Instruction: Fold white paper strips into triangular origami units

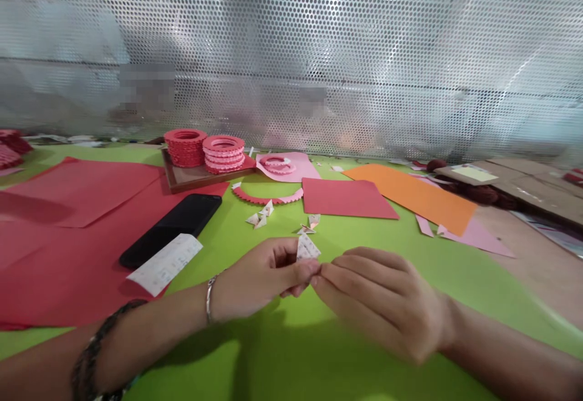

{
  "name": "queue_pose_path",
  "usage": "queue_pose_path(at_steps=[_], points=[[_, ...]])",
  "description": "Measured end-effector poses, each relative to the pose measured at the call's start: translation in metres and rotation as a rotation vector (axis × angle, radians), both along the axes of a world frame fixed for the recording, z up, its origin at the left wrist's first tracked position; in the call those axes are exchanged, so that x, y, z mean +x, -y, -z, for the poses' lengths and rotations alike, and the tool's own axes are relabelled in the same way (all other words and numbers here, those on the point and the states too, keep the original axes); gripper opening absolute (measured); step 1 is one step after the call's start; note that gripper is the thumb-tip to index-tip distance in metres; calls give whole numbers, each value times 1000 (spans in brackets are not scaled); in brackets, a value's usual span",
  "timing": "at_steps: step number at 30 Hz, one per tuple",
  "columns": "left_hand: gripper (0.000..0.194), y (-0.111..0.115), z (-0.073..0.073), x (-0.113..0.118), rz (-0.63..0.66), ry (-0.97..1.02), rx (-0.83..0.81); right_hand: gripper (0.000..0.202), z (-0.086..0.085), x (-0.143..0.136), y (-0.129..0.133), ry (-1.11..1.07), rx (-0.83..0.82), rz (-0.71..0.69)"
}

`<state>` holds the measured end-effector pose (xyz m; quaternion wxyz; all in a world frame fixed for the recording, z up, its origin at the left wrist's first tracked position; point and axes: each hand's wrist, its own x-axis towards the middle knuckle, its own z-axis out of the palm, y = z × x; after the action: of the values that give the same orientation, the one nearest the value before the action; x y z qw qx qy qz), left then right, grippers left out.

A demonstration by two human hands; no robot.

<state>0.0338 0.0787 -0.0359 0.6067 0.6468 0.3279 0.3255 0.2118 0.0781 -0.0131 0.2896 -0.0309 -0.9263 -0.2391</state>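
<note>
My left hand (pixel 264 276) pinches a small folded piece of patterned paper (pixel 308 247) between thumb and fingers, its pointed top sticking up. My right hand (pixel 378 294) meets it fingertip to fingertip, its fingers pressed together at the paper's lower edge; what lies between those tips is hidden. Just beyond the hands lie small folded paper pieces (pixel 310 225), with more folded pieces (pixel 260 215) to their left. A patterned paper strip (pixel 167 262) rests partly against a black phone (pixel 175 228) left of my left hand.
Behind are stacked red rings (pixel 186 149) and pink rings (pixel 224 155) on a brown tray (pixel 182 183). Red sheets (pixel 91 255) cover the left side. A red card (pixel 348 198), an orange sheet (pixel 410 197) and cardboard (pixel 532 182) lie right. A perforated metal screen (pixel 341 42) stands behind.
</note>
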Motion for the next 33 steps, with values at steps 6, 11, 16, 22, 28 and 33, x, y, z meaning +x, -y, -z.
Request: queue_pose_path(at_steps=[6,11,16,22,28,33], points=[[16,3,-1,2,122,-173,92,32,11,-3,0,-220,-636,99],[9,7,-1,2,82,-322,269,13,9,-7,-1,-320,-994,136],[18,6,-6,-1,-102,-361,359,8,7,-8,-1,-423,-1333,93],[17,7,-6,-1,-73,-134,218,5,7,-9,2,-447,-1525,3],[20,3,-11,-2,-106,-49,131,11,5,-5,0,-375,-1486,-70],[21,2,-13,-5,-77,-24,75,22,4,0,-5,-292,-1471,-171]])
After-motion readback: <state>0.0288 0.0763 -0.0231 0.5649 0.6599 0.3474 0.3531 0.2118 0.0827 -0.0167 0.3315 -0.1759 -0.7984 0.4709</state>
